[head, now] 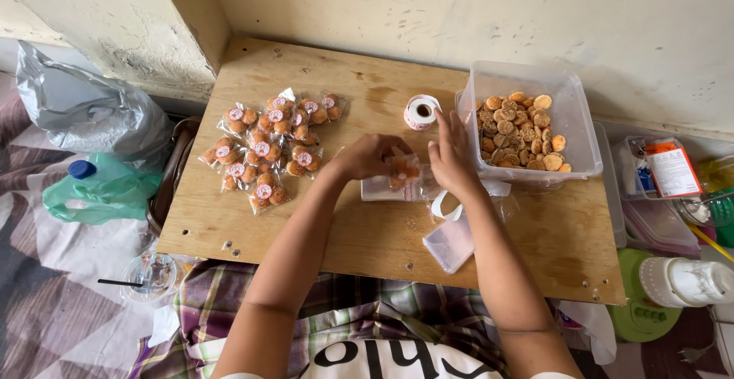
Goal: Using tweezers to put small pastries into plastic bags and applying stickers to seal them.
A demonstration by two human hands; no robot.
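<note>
Over the middle of the wooden table (367, 234), the left hand (367, 156) is curled shut on a small clear cookie packet (403, 173), and the right hand (453, 153) pinches its other side, fingers partly extended. The packet looks light, its film thin and slippery, the round cookies inside brittle. It is best held by the film edges, though the blur may hide a seal.

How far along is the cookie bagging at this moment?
Done: a cluster of sealed cookie packets lies on the left of the wooden board. In hand: the left hand and right hand hold a small clear bag of cookies near the tape roll. Left: the clear tub holds many loose cookies, and empty bags wait.
</note>
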